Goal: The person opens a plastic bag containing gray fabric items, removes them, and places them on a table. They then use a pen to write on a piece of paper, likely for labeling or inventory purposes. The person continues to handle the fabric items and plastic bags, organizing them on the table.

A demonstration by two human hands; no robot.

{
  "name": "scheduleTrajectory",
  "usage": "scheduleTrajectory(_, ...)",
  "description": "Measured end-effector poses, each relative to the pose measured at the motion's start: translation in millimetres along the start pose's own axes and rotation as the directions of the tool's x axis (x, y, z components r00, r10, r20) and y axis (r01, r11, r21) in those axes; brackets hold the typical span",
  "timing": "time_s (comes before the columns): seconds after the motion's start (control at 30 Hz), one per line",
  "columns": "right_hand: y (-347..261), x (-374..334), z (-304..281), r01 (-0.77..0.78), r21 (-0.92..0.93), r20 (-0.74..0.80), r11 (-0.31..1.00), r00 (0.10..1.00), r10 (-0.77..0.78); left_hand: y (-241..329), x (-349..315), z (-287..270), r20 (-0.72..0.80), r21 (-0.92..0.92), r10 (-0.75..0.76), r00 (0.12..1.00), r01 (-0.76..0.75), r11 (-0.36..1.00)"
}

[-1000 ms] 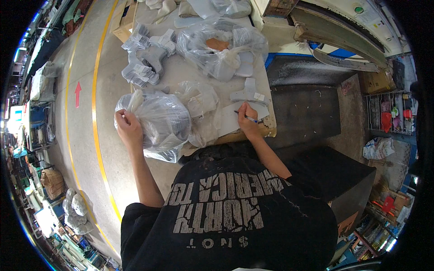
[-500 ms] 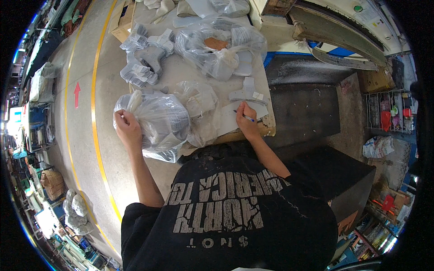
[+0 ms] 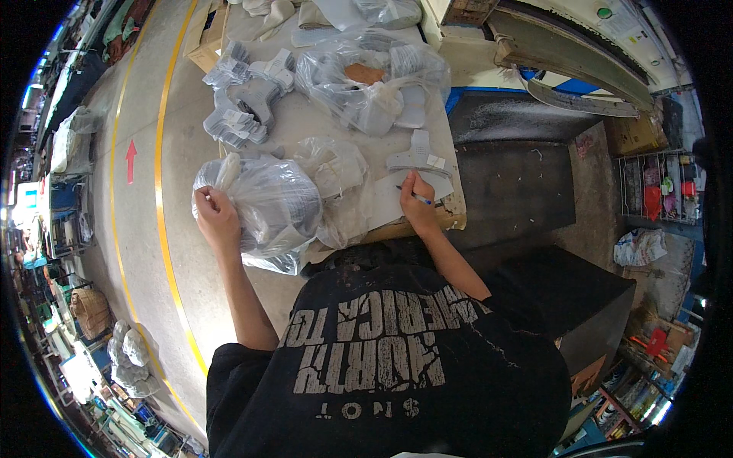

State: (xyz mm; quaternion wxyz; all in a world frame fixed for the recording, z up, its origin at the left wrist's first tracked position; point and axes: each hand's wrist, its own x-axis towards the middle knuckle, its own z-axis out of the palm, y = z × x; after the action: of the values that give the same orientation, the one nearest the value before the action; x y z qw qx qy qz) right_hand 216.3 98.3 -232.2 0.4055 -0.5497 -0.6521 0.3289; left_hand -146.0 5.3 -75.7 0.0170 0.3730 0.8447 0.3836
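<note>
My left hand [image 3: 216, 212] is closed on the gathered plastic at the left side of a clear plastic bag [image 3: 279, 208], which holds grey pieces. In my right hand [image 3: 417, 204] is a blue-and-white pen [image 3: 422, 200], gripped between the fingers. This hand rests over a flat light-grey sheet [image 3: 388, 200] near the table's front right corner. Just beyond it lies a T-shaped grey cut piece [image 3: 416, 156] with a small white label on it. Between the hands sits a crumpled, cloudy plastic bag [image 3: 332, 172]; its contents are hard to make out.
Stacks of grey cut pieces [image 3: 248, 99] lie at the table's far left. A large clear bag [image 3: 374, 76] with more pieces and a brown scrap is beyond the hands. Right of the table [image 3: 450, 130] stands a dark bin-like recess [image 3: 511, 183]; a yellow-lined floor [image 3: 137, 229] runs along the left.
My right hand and the pen have shifted very slightly. My left hand stays closed on the bag, and the pieces on the table lie as before.
</note>
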Motion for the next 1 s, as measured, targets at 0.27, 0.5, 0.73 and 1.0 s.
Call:
scheduleTrajectory(0.27,6.6,-1.2,2.7,0.037,-0.024,-0.085,0.999,0.996,-0.039,-0.9,0.6,-0.6,0.024,0.015,-0.024,0.999,0.024,1.0)
scheduleTrajectory(0.5,1.7,-6.4,-15.1,-0.146,-0.072,0.046,0.987,0.988,0.149,-0.1,0.0,0.1,0.002,0.027,-0.005,1.0,0.005,1.0)
scheduleTrajectory(0.73,6.7,-7.1,-9.9,-0.057,0.028,0.082,0.998,0.995,0.054,0.4,0.1,1.8,-0.002,0.023,0.007,1.0,-0.007,1.0)
scheduleTrajectory(1.0,6.6,-6.6,-7.2,-0.017,0.015,0.06,1.0,0.998,0.016,0.7,-0.7,-0.1,0.019,0.004,-0.007,1.0,0.006,1.0)
